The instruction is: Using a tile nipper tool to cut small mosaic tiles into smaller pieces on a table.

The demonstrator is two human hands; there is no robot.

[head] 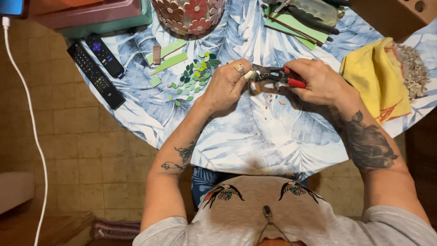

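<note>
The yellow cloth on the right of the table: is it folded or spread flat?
Folded: the yellow cloth lies bunched in overlapping layers, not flat.

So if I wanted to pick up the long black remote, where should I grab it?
Probably around the middle of the long black remote, from above, fingers on its two long edges. It lies flat and slanted near the table edge, a shorter remote close beside it, so come from the floor side. Both hands are busy: the right hand holds red-handled nippers, the left hand a small piece.
</note>
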